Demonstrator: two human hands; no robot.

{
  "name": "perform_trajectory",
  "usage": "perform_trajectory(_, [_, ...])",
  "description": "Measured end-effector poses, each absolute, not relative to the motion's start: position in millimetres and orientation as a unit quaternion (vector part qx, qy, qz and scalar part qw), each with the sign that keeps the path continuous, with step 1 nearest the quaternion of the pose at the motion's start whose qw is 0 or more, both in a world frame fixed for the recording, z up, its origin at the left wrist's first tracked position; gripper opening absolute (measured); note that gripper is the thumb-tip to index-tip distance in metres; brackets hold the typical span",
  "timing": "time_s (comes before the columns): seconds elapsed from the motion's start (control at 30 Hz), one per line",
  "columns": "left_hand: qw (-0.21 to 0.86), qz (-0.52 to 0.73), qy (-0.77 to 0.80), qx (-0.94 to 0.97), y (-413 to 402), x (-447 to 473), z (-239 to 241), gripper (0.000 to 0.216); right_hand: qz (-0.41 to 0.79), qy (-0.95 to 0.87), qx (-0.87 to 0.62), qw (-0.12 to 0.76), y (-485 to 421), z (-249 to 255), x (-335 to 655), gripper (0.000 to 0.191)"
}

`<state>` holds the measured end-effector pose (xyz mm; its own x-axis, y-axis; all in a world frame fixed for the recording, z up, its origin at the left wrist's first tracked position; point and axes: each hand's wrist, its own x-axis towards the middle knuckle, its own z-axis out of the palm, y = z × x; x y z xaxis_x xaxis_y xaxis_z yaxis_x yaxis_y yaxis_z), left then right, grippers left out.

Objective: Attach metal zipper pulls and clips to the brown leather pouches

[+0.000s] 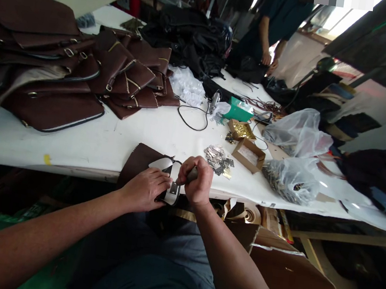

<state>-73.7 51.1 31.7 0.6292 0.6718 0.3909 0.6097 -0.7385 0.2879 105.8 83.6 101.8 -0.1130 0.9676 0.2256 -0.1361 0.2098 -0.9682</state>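
A dark brown leather piece (139, 162) lies at the near edge of the white table (108, 140), with a pale template and a small metal fitting (174, 188) on it. My left hand (144, 188) rests on the leather, fingers pressed down beside the fitting. My right hand (197, 180) is closed in a fist round a slim dark-handled tool (189, 176), its tip pointing down at the fitting. A heap of small metal fittings (218, 159) lies just beyond my right hand.
Stacked brown leather bags (53, 69) fill the left of the table. Small cardboard boxes (248, 154), clear plastic bags (298, 130) and a black cable (191, 118) lie to the right. Another person (272, 27) stands at the far end. Cardboard (289, 275) sits below right.
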Motion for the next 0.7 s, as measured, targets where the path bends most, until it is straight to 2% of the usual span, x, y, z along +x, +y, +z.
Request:
perform_trajectory(0.1, [0.086,0.233,0.36,0.899,52,-75,34,0.046,0.514,-0.543,-0.328,0.578,81,107,103,0.057])
perform_trajectory(0.2, [0.09,0.23,0.367,0.897,53,-74,34,0.041,0.506,-0.58,-0.311,0.558,81,93,102,0.058])
perform_trajectory(0.3, [0.081,0.237,0.372,0.894,52,-73,33,0.042,0.494,-0.609,-0.317,0.534,85,75,106,0.053])
perform_trajectory(0.47, [0.077,0.22,0.377,0.896,51,-70,36,0.044,0.509,-0.586,-0.286,0.562,89,70,109,0.048])
perform_trajectory(0.7, [0.07,0.191,0.381,0.902,46,-67,45,0.045,0.482,-0.549,-0.448,0.516,55,66,146,0.05])
